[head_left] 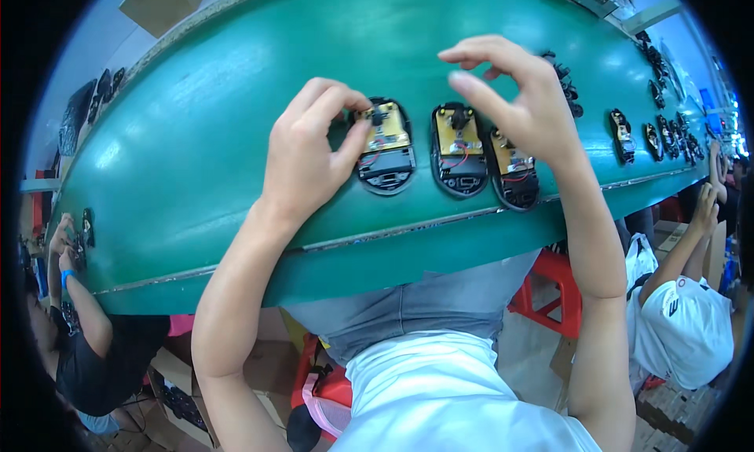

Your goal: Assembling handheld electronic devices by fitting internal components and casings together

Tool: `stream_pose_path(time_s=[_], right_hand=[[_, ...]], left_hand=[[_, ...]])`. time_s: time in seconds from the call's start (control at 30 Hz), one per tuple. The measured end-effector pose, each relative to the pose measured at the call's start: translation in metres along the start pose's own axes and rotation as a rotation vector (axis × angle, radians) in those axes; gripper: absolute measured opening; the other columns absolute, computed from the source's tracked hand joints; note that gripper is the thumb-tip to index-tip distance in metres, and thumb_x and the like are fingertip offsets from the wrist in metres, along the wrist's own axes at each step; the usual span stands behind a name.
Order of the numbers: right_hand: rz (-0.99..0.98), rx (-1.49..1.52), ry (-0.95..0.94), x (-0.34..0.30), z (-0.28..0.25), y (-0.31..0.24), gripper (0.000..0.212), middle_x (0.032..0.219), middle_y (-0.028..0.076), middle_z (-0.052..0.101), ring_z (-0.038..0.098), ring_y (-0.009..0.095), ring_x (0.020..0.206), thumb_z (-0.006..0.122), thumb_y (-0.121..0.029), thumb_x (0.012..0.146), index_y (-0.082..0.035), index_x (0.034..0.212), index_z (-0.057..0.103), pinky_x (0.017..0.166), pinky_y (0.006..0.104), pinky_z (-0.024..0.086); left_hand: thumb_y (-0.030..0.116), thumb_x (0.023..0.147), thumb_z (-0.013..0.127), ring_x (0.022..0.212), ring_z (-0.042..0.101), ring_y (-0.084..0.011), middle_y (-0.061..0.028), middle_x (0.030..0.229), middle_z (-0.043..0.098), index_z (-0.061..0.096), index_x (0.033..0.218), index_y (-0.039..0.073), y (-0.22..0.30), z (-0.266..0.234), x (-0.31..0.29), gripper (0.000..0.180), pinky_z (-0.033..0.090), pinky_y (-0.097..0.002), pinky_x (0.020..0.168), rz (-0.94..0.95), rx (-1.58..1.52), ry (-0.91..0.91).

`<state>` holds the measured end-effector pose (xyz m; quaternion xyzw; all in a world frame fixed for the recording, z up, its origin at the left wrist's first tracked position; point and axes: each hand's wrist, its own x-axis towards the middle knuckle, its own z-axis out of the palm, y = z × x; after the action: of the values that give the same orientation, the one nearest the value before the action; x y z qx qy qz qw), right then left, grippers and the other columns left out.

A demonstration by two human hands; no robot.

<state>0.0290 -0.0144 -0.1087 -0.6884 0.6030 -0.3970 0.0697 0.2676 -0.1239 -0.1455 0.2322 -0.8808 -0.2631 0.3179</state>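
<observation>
Three opened computer mouse bases lie on the green table, each with a tan circuit board, red wires and a black lower section. My left hand [312, 142] grips the leftmost mouse base [386, 160] at its upper left edge, thumb and fingers closed on it. The middle mouse base [459, 163] lies a short way to its right. Beside that one, the right mouse base [514, 177] is partly hidden under my right hand [525, 98]. My right hand is raised over the table, thumb and fingers apart with nothing between them.
On the green table [212, 67], black parts [567, 87] lie beyond my right hand. More mouse bases [623, 136] are farther right. Co-workers' hands [707, 204] show at right and left [63, 244]. A red stool [556, 291] stands under the table's near edge.
</observation>
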Motion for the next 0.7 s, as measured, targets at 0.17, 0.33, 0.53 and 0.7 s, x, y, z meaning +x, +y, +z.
stream_pose_path(time_s=[0.17, 0.33, 0.53, 0.7], right_hand=[[-0.045, -0.196, -0.238, -0.06, -0.015, -0.02, 0.092, 0.153, 0.019, 0.042, 0.04, 0.043, 0.14, 0.083, -0.054, 0.073, -0.012, 0.148, 0.049, 0.115, 0.052, 0.035], [-0.024, -0.28, -0.315, -0.069, -0.006, -0.008, 0.086, 0.155, 0.016, 0.04, 0.038, 0.043, 0.141, 0.076, -0.06, 0.078, -0.02, 0.149, 0.049, 0.117, 0.0559, 0.031], [-0.166, -0.306, -0.157, -0.025, 0.016, 0.024, 0.069, 0.14, 0.016, 0.052, 0.045, 0.041, 0.134, 0.078, -0.046, 0.081, -0.018, 0.139, 0.056, 0.113, 0.0531, 0.036], [-0.335, -0.151, -0.152, -0.006, 0.026, 0.034, 0.071, 0.128, 0.016, 0.06, 0.052, 0.037, 0.128, 0.079, -0.047, 0.078, -0.009, 0.133, 0.055, 0.111, 0.0514, 0.038]], left_hand=[[0.011, 0.081, 0.076, 0.111, 0.064, -0.0288, -0.0138, 0.123, 0.064, 0.068, 0.119, 0.007, -0.003, -0.015, -0.008, 0.039, 0.052, -0.0389, 0.09, -0.008, 0.064, 0.06], [0.041, 0.08, 0.079, 0.142, 0.039, -0.0394, -0.0161, 0.149, 0.047, 0.056, 0.141, 0.013, 0.016, 0.001, -0.011, 0.071, 0.033, -0.0506, 0.116, 0.274, 0.265, -0.275], [0.033, 0.078, 0.08, 0.142, 0.039, -0.0381, -0.0152, 0.148, 0.049, 0.05, 0.144, 0.008, 0.005, 0.004, -0.001, 0.077, 0.032, -0.0493, 0.117, 0.237, 0.313, -0.187], [0.03, 0.074, 0.084, 0.144, 0.037, -0.0397, -0.016, 0.151, 0.046, 0.047, 0.147, 0.009, -0.007, -0.006, 0.008, 0.085, 0.031, -0.0494, 0.118, 0.219, 0.271, -0.259]])
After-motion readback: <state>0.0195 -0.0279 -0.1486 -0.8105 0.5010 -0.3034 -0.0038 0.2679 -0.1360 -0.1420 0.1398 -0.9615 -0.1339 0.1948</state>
